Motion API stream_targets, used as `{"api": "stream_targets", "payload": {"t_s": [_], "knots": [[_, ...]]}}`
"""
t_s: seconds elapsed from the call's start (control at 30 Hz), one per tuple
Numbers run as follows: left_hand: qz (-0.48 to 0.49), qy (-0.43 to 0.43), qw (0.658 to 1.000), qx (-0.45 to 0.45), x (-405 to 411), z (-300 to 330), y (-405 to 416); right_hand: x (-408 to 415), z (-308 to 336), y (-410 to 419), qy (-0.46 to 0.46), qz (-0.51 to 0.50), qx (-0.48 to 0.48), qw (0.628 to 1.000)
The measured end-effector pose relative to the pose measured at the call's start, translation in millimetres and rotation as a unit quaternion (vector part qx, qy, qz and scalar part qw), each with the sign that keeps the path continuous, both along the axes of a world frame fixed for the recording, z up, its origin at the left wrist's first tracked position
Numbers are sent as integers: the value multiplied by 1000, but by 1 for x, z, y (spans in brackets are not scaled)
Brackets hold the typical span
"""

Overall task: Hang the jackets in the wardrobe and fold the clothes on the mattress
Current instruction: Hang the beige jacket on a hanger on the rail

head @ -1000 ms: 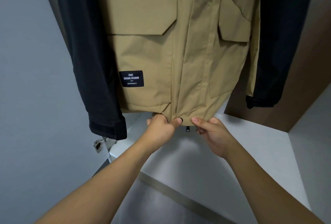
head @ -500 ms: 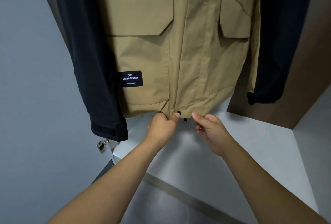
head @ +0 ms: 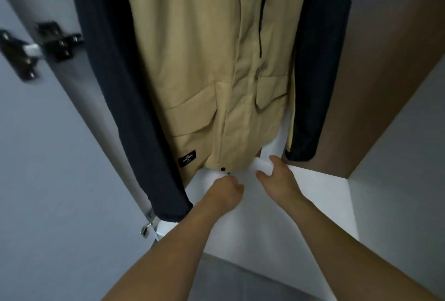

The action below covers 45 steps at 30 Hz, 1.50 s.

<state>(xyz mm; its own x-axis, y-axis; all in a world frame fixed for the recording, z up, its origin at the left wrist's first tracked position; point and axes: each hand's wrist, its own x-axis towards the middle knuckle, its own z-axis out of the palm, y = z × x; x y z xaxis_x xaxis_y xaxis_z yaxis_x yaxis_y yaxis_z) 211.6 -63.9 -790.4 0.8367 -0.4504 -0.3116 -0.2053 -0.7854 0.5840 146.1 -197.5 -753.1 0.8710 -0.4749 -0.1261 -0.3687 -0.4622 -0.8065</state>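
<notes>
Both hands have come off the jacket (head: 207, 64); a second ago they were pinching the hem at the zip, and now the hem hangs free just above them, with the zip pull (head: 228, 174) dangling below the snap (head: 223, 169); the view has also tipped upward, so more of the front shows. I take that to mean the fastening attempt at the bottom has been let go, or is about to be retried; the zip looks unjoined at the hem, though blur makes that uncertain.

The left hand (head: 224, 193) sits just under the zip pull with fingers curled into a loose fist, holding nothing that I can see; the right hand (head: 277, 175) is beside it, fingers relaxed and slightly spread, empty, near the hem's right corner but apart from it.

The jacket itself hangs inside the wardrobe, tan body between dark sleeves, so this hanging step looks about done; the mattress and the clothes to fold are out of sight.

For room: the shelf (head: 325, 204) lies close beneath the hem, so there is little drop below; the door (head: 36, 156) with its hinge (head: 38, 48) crowds the left sleeve, and the brown side panel (head: 397, 48) stands near the right sleeve; the clear way out is straight back toward the person.
</notes>
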Motion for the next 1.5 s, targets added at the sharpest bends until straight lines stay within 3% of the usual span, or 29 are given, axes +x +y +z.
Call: {"api": "stream_targets", "payload": {"t_s": [0.07, 0.27, 0.37, 0.6, 0.73, 1.0, 1.5], "knots": [[-9, -30, 999, -37, -6, 53, 2, -10, 61, 0, 20, 17, -20, 999], [-80, -120, 989, 18, -32, 272, 6, -52, 250, -6, 53, 18, -81, 995], [-110, -141, 984, 3, -52, 376, 12, -84, 350, 0, 84, 20, -94, 992], [-139, -229, 963, -26, -116, 546, 49, -177, 526, 35, 113, -37, -124, 985], [-214, -296, 930, -30, -146, 593, 68, -230, 572, 69, 89, -94, -134, 982], [-311, -385, 859, -135, -216, 671, 78, -331, 652, 111, 88, -203, -187, 957], [-391, -497, 693, -347, -407, 748, 79, -549, 740, 208, -24, -329, -279, 902]]}}
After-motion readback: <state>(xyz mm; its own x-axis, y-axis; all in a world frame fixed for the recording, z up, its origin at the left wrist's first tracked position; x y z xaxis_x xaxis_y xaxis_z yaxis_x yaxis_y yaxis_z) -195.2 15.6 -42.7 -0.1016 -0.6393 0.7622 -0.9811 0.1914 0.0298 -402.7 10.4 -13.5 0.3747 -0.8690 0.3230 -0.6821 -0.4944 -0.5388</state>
